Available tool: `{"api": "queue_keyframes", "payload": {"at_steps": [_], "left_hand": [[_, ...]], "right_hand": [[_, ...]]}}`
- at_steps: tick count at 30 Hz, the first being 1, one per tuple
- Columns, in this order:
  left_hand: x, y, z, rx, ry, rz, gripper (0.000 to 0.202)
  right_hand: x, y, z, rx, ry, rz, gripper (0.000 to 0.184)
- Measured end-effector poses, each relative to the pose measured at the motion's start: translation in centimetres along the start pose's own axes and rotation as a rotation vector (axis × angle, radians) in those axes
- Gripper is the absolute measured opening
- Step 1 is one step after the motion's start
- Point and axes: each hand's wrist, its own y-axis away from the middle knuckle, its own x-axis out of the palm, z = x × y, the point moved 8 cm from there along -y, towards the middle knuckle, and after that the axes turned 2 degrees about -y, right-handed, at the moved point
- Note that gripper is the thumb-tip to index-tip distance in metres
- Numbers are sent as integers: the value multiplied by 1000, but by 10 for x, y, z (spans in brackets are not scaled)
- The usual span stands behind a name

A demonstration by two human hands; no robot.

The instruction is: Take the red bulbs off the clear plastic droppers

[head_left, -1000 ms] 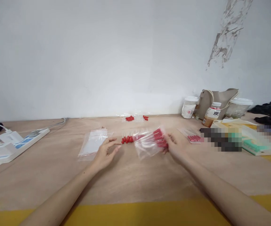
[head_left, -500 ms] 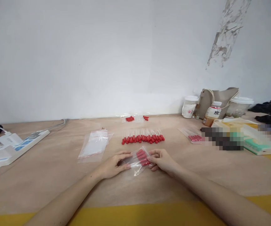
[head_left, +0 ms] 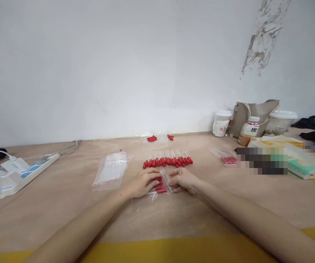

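The right hand (head_left: pixel 183 180) is pinching the right end of a clear bag (head_left: pixel 162 187) between thumb and fingers. The left hand (head_left: pixel 143 182) is curving over the bag's other end, its thumb lying across the red pieces (head_left: pixel 161 190) inside; whether it is gripping or only pressing, I cannot tell. The bag is lying low over the middle of the bench (head_left: pixel 135 223), towards its near edge, and the two-sided hold is probably steadying the slippery plastic.

Just beyond the hands, red-tipped sticks (head_left: pixel 168 161) are lying side by side, pale ends pointing at the back edge, an arrangement that perhaps makes them easy to pick out. To their left, flat bags (head_left: pixel 110 170) are overlapping in a pile, seemingly for easy reach. To the right, another bag with red contents (head_left: pixel 227 160) is lying apart. By the back edge, small red pieces (head_left: pixel 152 138) are resting on clear plastic. A power strip (head_left: pixel 24 177) is occupying the left side; a cup (head_left: pixel 222 124) and a bottle (head_left: pixel 249 132) are standing towards the back right corner, apparently out of the way.
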Motion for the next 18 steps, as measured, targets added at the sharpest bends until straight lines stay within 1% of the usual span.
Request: {"api": "queue_keyframes", "payload": {"at_steps": [3,7,10,15,18], "left_hand": [[9,-10,-5,87,-80,-44,30],[13,-13,-13,205,-114,-61,31],[10,-12,-18,242,-121,-90,28],[9,-11,-25,291,-139,-98,28],[11,-9,-26,325,-213,-125,29]], "right_hand": [[4,-1,0,-51,-24,7,47],[10,3,-1,-90,-37,36,47],[12,7,0,-104,-49,35,48],[21,10,3,-140,-58,132,50],[20,11,3,-157,-66,124,56]]}}
